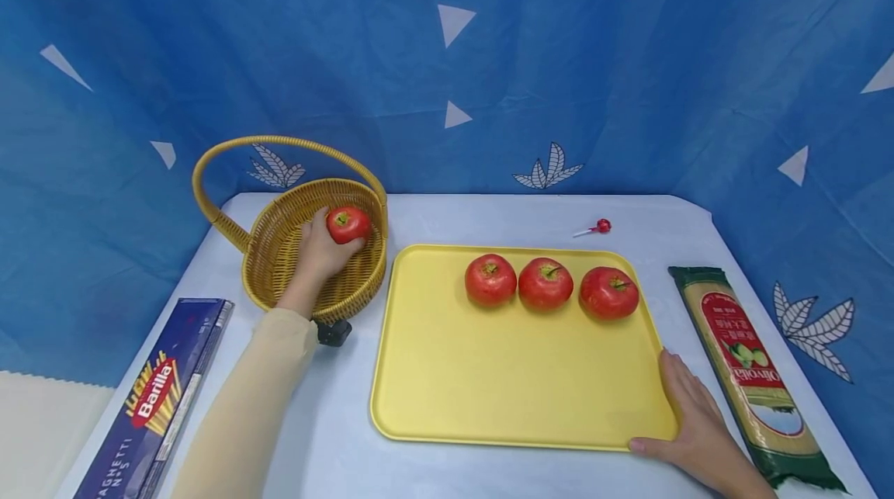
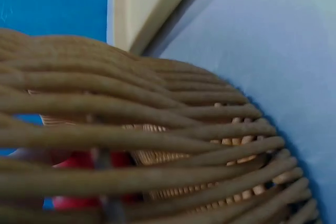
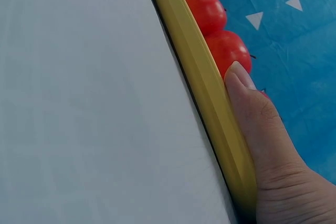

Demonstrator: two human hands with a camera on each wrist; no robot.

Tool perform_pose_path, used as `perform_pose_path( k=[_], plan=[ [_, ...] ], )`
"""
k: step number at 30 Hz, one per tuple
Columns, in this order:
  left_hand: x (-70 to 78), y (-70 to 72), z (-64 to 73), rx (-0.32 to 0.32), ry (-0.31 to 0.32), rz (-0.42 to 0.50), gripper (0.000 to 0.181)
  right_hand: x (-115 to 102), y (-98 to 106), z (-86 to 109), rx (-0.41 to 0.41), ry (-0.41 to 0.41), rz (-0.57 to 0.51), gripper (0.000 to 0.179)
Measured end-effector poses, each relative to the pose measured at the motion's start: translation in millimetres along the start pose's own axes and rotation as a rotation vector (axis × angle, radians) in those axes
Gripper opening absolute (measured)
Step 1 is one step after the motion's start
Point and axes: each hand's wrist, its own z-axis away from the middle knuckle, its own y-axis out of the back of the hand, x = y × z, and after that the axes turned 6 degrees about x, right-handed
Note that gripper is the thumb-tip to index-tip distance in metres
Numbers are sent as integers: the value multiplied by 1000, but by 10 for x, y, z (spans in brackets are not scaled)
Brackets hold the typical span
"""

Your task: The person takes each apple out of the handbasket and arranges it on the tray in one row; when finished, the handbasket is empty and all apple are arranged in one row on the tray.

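Observation:
In the head view my left hand [image 1: 324, 249] reaches into a wicker basket [image 1: 279, 251] and holds a red apple [image 1: 348, 224] between thumb and fingers, near the basket's right inner wall. The left wrist view is mostly filled by the basket's weave [image 2: 131, 98], with a bit of red apple [image 2: 79, 177] showing through the gaps. My right hand [image 1: 698, 423] lies against the near right corner of a yellow tray [image 1: 517, 375], fingers stretched along its side and thumb [image 3: 262, 124] at its front rim. Toward the tray's far side sit three red apples [image 1: 545, 283] in a row.
A blue spaghetti box [image 1: 155, 402] lies at the table's left edge. Right of the tray is a green-ended pasta packet [image 1: 754, 375]. Behind the tray lies a red lollipop [image 1: 602, 226]. The basket's tall handle [image 1: 293, 140] arches up over its far side.

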Motion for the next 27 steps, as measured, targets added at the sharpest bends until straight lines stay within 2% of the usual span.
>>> perform_pose_path(
  k=[5,9,16,21,25,27],
  plan=[
    [-11,-24,-34,11,35,-14,94,-3,0,8,1,-5,-6,138],
    [-21,-31,-49,14,37,28,94,-5,-1,6,1,-8,-4,138],
    [-39,0,-25,-4,-9,42,96,4,-17,9,2,1,-11,137],
    [7,119,127,6,2,101,99,11,-27,7,2,2,-4,137],
    [98,254,343,60,-1,131,103,4,-17,5,9,6,3,137],
    [130,310,466,92,-26,150,103,-4,-6,6,15,14,10,137]
  ],
)
